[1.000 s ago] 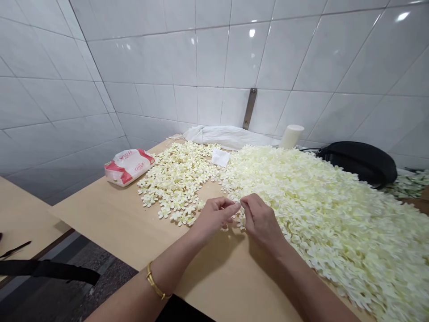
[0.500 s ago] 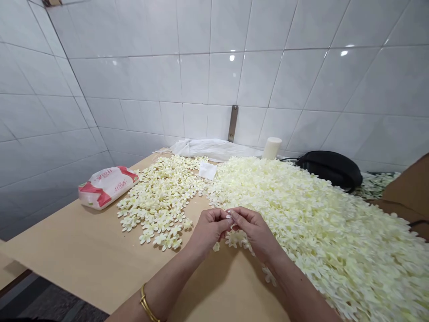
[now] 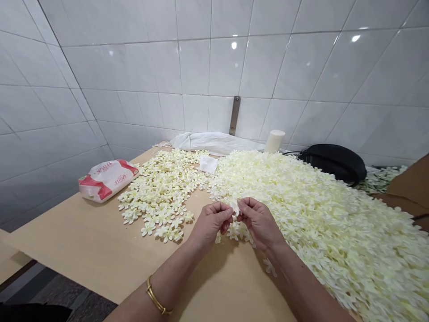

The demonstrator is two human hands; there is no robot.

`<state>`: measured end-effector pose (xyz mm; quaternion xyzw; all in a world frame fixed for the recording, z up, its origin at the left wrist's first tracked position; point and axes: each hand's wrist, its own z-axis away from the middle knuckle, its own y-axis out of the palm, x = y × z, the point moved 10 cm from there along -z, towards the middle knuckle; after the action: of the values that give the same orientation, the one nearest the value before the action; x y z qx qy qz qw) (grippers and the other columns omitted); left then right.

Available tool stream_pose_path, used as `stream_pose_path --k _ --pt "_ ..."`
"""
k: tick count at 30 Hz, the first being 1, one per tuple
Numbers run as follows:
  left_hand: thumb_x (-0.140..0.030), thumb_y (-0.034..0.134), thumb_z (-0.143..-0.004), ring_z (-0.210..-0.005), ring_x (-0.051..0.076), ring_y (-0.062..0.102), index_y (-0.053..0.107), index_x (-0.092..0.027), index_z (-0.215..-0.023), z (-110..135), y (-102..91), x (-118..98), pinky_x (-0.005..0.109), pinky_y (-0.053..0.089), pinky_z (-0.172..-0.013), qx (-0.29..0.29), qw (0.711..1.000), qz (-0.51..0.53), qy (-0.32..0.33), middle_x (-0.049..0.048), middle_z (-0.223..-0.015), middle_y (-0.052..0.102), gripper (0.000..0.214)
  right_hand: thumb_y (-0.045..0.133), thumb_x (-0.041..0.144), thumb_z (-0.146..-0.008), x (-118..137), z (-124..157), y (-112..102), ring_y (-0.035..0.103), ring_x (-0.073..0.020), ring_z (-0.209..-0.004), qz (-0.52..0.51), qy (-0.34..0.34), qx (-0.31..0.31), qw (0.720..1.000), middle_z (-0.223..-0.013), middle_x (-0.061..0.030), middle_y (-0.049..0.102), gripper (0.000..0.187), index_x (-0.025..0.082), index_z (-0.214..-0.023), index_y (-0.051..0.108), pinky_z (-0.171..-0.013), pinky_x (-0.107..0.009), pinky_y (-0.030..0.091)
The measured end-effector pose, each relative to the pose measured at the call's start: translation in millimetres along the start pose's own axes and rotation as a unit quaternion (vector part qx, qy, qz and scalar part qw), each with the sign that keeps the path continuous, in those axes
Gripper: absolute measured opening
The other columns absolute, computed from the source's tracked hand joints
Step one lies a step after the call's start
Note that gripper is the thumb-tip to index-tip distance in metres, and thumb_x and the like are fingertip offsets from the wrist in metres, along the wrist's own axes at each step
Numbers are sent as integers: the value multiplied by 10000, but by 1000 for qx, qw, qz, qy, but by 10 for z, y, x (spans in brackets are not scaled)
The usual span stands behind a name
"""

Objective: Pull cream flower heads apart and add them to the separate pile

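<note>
Between my two hands, over the table's middle, is a small white flower [image 3: 235,208] with rounded petals. My left hand [image 3: 214,220] pinches its left side between thumb and forefinger. On the other side, the thumb and forefinger of my right hand [image 3: 257,220] close on it too; the fingertips cover part of the flower. A large heap of pale yellow-white flowers [image 3: 301,201] lies right of and behind my right hand. To the left of my left hand spreads a smaller, flatter pile of similar flowers [image 3: 164,188].
A red and white tissue packet [image 3: 109,180] lies at the left. Behind the piles are a white paper piece [image 3: 208,164], a white plastic sheet [image 3: 214,143], a white cylinder [image 3: 275,141] and a black case [image 3: 333,163]. The tiled wall [image 3: 150,67] bounds the table [image 3: 83,241].
My hands have moved slightly apart, so more of the white flower shows between the fingertips. The camera view has tilted down a little.
</note>
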<state>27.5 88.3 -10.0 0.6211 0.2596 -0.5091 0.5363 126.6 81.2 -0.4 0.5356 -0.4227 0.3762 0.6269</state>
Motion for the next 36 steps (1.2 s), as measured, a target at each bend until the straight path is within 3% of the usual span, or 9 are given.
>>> stream_pose_path --k 4,7,12,21,28,32,36 --pt "-300 676 -590 -365 35 333 526 -138 -576 3 -29 -65 185 222 -386 -8 999 -19 32 -53 -428 462 222 725 514 -531 -50 13 -9 465 -83 -482 -29 44 -3 999 -532 35 524 401 154 -662 604 -510 -233 371" --pt "-310 665 -602 -370 35 320 519 -139 -560 20 -55 -100 186 221 -394 -23 997 -49 49 -61 -406 429 229 724 502 -544 -85 44 77 490 -96 -527 11 71 37 997 -583 19 546 395 153 -696 618 -519 -234 368" --pt "-316 633 -633 -381 37 313 500 -143 -539 43 -25 -102 186 220 -398 -26 995 -81 53 -60 -405 412 238 762 374 -508 -4 51 82 402 -70 -488 57 0 31 998 -475 42 485 313 148 -501 546 -503 -214 321" --pt "-274 623 -619 -377 41 324 511 -145 -527 52 22 -111 190 233 -397 -25 992 -117 42 -56 -400 431 194 627 505 -652 -111 6 61 357 -84 -462 64 -11 26 998 -448 56 419 386 179 -524 463 -484 -229 286" --pt "-292 689 -584 -453 49 391 543 -141 -656 39 -76 -119 189 310 -459 -43 996 -63 52 -44 -534 502 222 593 488 -715 60 63 126 407 -89 -495 177 -71 60 980 -493 43 451 369 169 -550 506 -506 -227 326" --pt "-265 678 -585 -479 58 418 511 -143 -597 37 -83 -140 191 318 -476 -47 995 -54 72 -34 -525 513 207 569 537 -710 -23 83 213 450 -100 -524 103 -17 102 989 -534 20 501 395 164 -583 541 -529 -237 358" --pt "-265 670 -590 -450 53 393 498 -150 -599 36 -130 -156 190 312 -464 -65 993 -39 94 -49 -489 485 207 684 446 -630 -63 80 252 478 -97 -554 78 5 125 989 -565 23 540 301 165 -632 576 -557 -227 374"
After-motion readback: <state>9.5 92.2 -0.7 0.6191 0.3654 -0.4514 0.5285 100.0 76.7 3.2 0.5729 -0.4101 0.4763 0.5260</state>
